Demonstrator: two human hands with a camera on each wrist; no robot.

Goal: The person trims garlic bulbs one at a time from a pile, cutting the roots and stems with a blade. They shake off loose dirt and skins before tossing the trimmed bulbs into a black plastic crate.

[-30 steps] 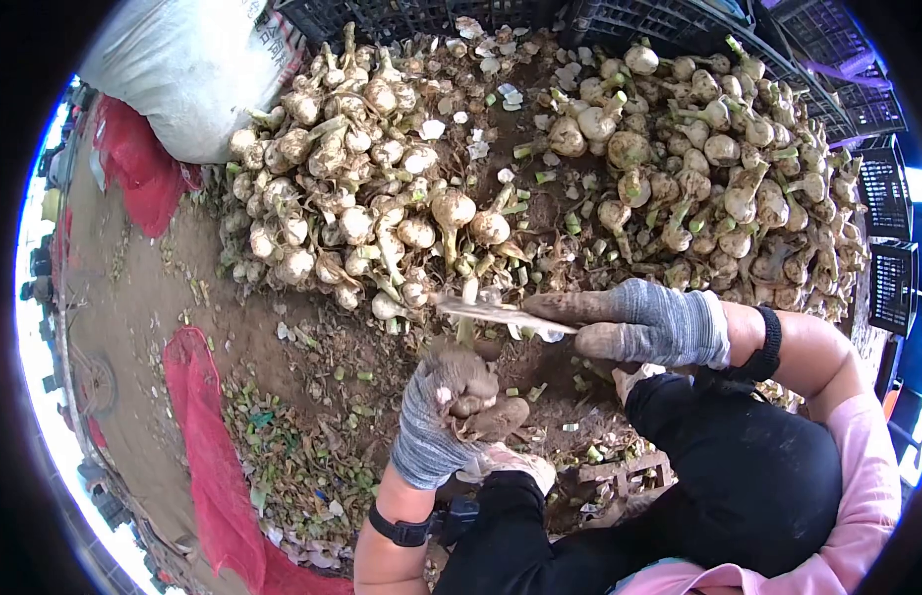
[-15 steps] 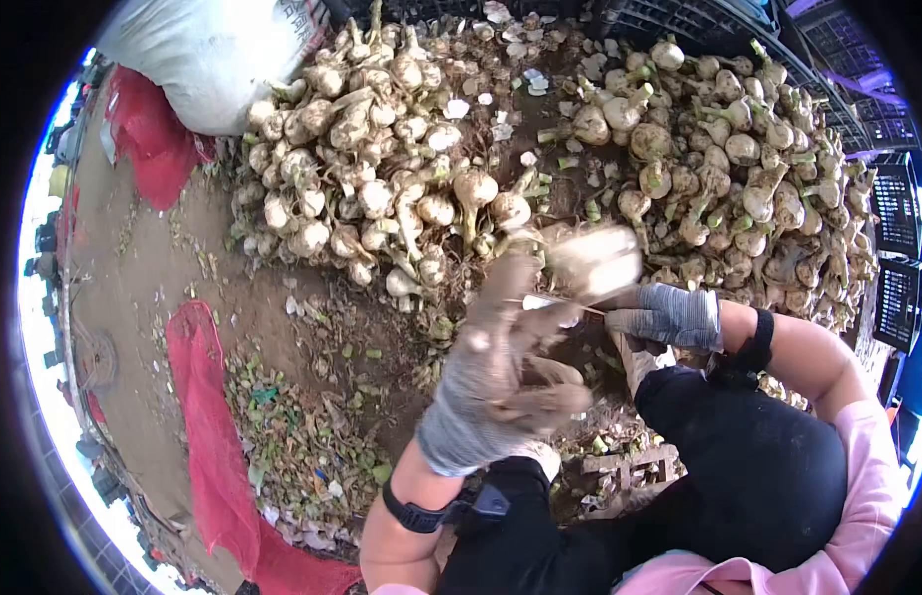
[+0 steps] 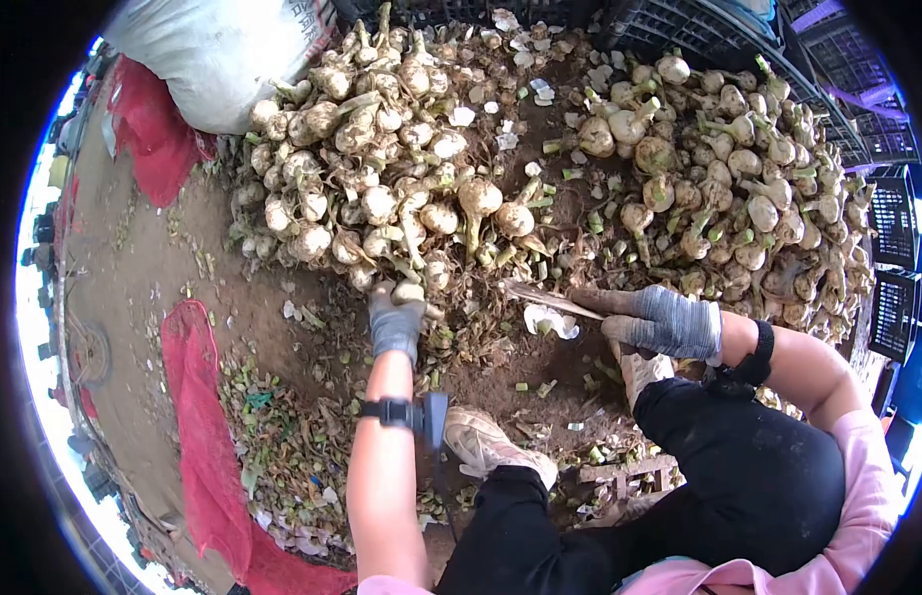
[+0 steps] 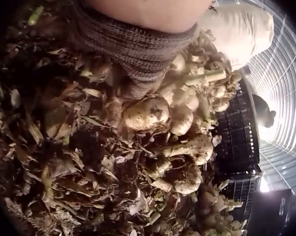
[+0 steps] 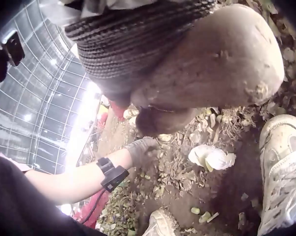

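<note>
At the lower edge of the left heap of bulbs (image 3: 379,203), my gloved left hand (image 3: 395,323) has its fingers and thumb around a bulb (image 3: 408,292). In the left wrist view the glove (image 4: 138,59) reaches down to a soil-marked bulb (image 4: 147,114), its fingertips mostly hidden. My right hand (image 3: 669,322) grips a knife (image 3: 552,300), its blade pointing left over the ground. The right wrist view shows the gloved right hand (image 5: 202,69) close up, the knife hidden there.
Another bulb heap (image 3: 744,183) lies at the right, beside black crates (image 3: 892,218). White peel (image 3: 552,321) lies below the knife. A white sack (image 3: 218,64) and red netting (image 3: 198,397) are at the left. Shoes (image 3: 491,446) stand on the littered ground.
My left hand has moved from near the knife, left to the heap's edge, and now holds a bulb there. A blurred pale thing above my right hand is gone. My right hand stays near its place.
</note>
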